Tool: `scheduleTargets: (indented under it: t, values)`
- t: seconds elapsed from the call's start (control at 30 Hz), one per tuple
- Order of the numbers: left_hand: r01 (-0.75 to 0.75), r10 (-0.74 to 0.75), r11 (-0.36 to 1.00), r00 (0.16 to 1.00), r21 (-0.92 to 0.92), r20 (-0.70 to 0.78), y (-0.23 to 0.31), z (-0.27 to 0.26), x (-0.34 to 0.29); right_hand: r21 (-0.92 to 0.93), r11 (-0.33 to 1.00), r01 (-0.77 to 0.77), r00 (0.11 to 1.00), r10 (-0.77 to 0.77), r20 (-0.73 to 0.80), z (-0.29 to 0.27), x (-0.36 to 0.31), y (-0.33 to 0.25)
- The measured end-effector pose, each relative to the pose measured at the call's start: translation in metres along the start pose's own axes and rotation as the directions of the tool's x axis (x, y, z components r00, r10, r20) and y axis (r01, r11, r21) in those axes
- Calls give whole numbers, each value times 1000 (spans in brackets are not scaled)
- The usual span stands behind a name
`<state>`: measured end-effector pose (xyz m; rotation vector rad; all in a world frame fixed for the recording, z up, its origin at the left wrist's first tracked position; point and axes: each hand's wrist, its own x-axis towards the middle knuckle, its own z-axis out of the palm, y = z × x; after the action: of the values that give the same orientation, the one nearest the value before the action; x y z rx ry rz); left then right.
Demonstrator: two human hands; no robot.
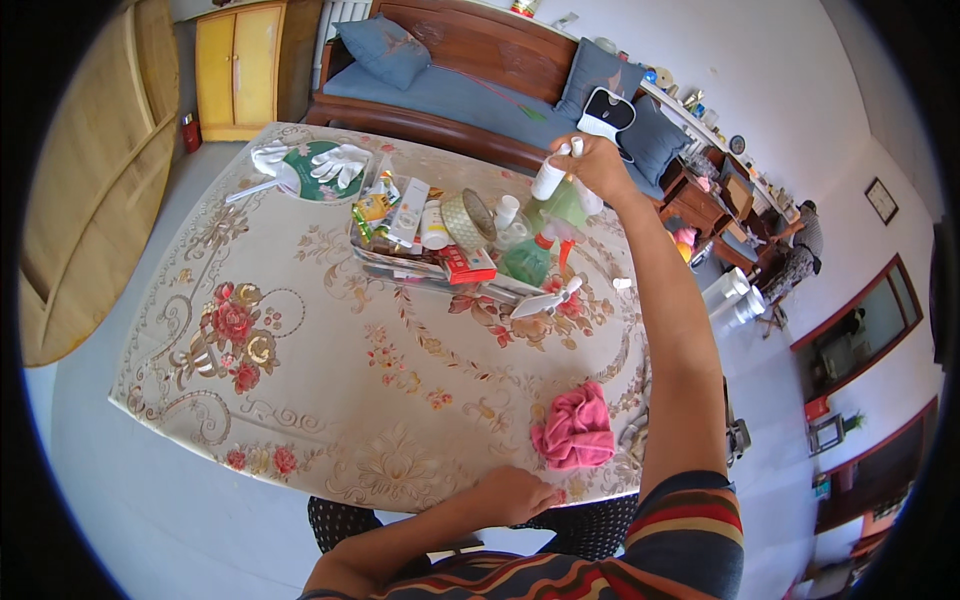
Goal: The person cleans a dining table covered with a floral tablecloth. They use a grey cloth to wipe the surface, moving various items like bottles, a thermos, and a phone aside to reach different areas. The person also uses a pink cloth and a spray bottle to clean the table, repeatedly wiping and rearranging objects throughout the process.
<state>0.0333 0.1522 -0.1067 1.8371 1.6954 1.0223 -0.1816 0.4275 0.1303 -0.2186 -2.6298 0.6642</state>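
Observation:
My right arm reaches far over the table. My right hand (598,168) is closed on a small white bottle (549,180), held above the far right side; other pale items close under the fingers are partly hidden. Below it stand a green spray bottle (527,262) with a red nozzle and a crowded clear tray (400,267) with boxes, a roll of patterned tape (467,220) and packets. At the near table edge rests my left hand (513,496), fingers loosely curled, with nothing visible in them. A crumpled pink cloth (575,428) lies just beyond it.
A flowered tablecloth (330,390) covers the table. At the far left corner, white gloves (340,165) lie on a green round fan (318,182). A small white cap (622,284) is right of the tray. Behind stands a cushioned wooden bench (470,100); another person (800,245) is far right.

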Motion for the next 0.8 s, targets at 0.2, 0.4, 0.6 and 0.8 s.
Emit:
scheduleTargets:
  t: [0.2,0.4,0.6,0.8]
  values:
    - [-8,8,999,1000,-35,-4,1,-2,2,108,994,30,980,-51,194,10,4,30]
    - [45,-45,999,998,-14,33,2,-3,7,97,995,21,969,-44,244,37,17,46]
    - [61,-60,998,997,-3,49,1,-4,10,253,967,-12,960,-59,272,62,21,57]
    - [34,-34,999,999,6,4,-2,2,9,141,990,-22,946,-25,324,77,26,77]
